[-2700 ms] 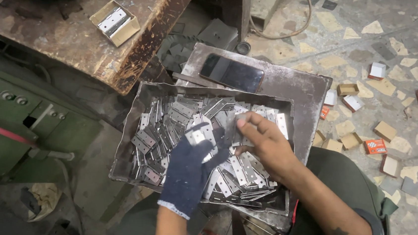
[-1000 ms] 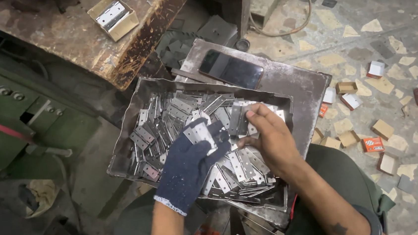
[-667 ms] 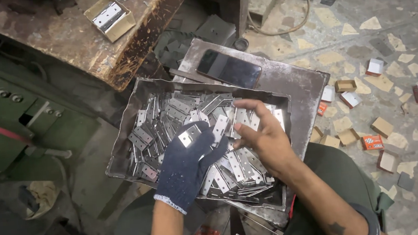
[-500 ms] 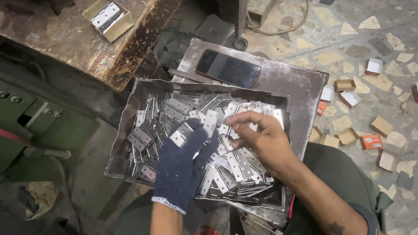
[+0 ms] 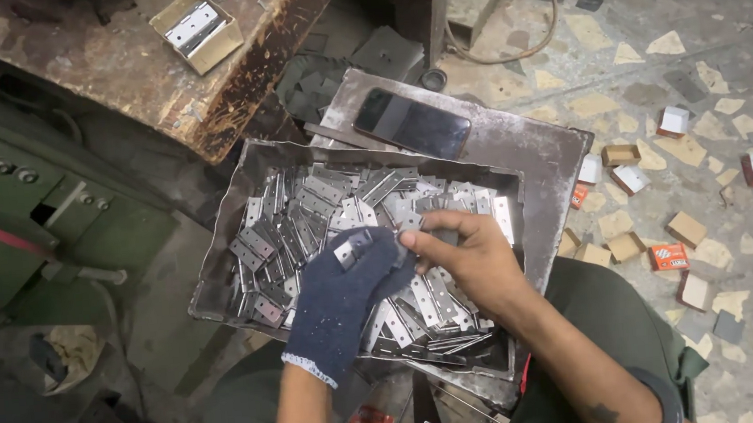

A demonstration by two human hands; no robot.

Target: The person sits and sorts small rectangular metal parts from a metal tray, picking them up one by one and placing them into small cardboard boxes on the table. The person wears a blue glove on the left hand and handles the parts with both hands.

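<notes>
Your gloved left hand (image 5: 343, 299) pinches one small metal hinge (image 5: 350, 248) over the tray (image 5: 220, 268) of loose hinges on your lap, lifted clear of the pile so you can see it. Your bare right hand (image 5: 474, 262) closes its fingers (image 5: 419, 242) on the pile just beside it. A phone (image 5: 412, 124) rests behind.

A dark phone (image 5: 412, 124) lies near scattered cardboard boxes (image 5: 687, 229).

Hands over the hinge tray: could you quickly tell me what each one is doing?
Left hand: gloved, closed on a metal hinge.
Right hand: bare, fingertips pinching that same hinge.
</notes>
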